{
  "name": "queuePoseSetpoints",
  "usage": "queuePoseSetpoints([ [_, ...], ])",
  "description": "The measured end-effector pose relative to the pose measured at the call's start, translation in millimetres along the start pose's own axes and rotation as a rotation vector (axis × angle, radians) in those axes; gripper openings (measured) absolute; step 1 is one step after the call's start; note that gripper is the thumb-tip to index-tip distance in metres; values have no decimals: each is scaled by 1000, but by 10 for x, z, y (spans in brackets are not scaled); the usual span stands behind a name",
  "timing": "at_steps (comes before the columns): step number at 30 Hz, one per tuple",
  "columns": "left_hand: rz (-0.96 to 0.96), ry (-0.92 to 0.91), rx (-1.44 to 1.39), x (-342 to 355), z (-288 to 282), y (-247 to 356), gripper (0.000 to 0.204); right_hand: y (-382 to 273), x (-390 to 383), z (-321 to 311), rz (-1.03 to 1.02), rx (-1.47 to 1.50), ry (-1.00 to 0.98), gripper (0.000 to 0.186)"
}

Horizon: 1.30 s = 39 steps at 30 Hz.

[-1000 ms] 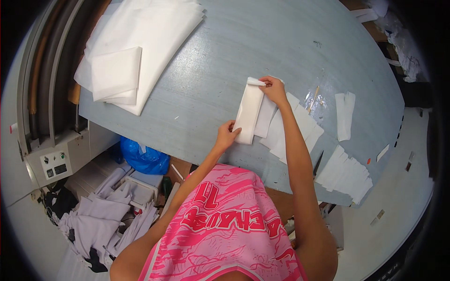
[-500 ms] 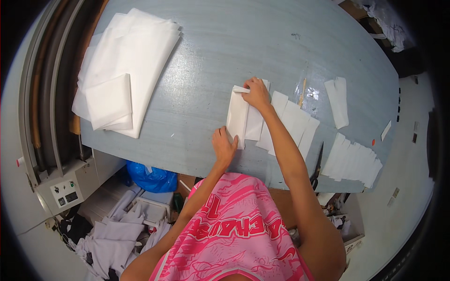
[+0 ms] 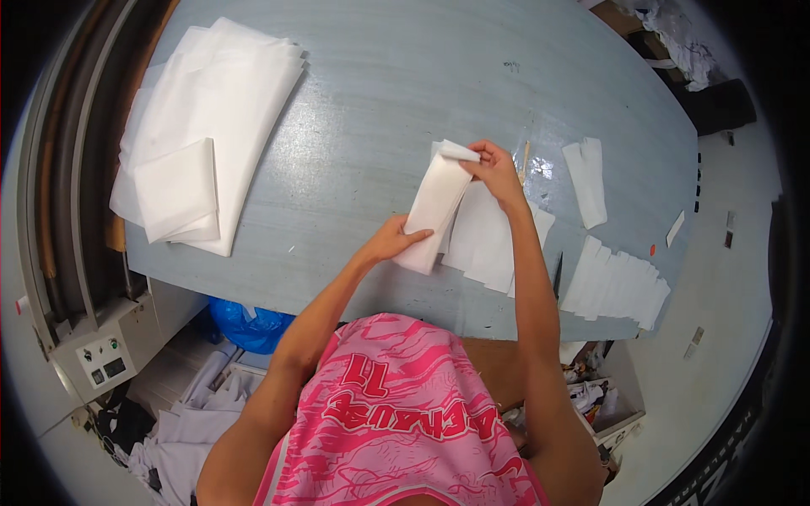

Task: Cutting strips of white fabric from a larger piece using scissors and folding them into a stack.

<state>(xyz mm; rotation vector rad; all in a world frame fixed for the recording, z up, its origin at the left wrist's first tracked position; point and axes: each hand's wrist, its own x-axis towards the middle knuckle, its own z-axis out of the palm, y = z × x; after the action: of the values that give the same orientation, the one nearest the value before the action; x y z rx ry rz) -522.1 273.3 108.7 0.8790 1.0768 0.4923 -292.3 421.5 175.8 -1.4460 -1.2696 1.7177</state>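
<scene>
A long folded bundle of thin white sheet material (image 3: 433, 205), fabric or paper, is tilted in front of me at the middle of the table. My left hand (image 3: 395, 238) is closed round its lower left side, thumb across the top face. At the upper end, my right hand (image 3: 496, 173) pinches a corner where the top layer is turned over. Beneath my right forearm lie overlapping white strips (image 3: 483, 240), partly hidden by the arm and the bundle.
Large white sheets (image 3: 232, 93) are stacked at the far left, a smaller folded piece (image 3: 177, 190) on top. To the right lie a strip pair (image 3: 586, 181), a fanned row of strips (image 3: 612, 285) and dark scissors (image 3: 558, 274). A machine with rollers (image 3: 93, 169) borders the table's left side.
The bundle has tilted, its top leaning right, and appears lifted from the table. My left hand has gone from resting at its lower edge to gripping its side; my right hand has shifted right.
</scene>
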Motion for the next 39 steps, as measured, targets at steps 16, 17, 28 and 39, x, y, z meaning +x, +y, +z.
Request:
queuePoseSetpoints([
  [16,-54,723,697,43,596,-208,60,824,752,-94,-439,-965,279,36],
  [17,19,809,720,32,570,-249,66,776,728,-93,-352,-973,159,32],
  [28,128,-95,294,-115,-39,245,46,-528,-1078,136,-51,-276,-244,23],
  [39,166,185,-96,1,1459,-422,26,704,-448,-1034,-65,-347,93,28],
])
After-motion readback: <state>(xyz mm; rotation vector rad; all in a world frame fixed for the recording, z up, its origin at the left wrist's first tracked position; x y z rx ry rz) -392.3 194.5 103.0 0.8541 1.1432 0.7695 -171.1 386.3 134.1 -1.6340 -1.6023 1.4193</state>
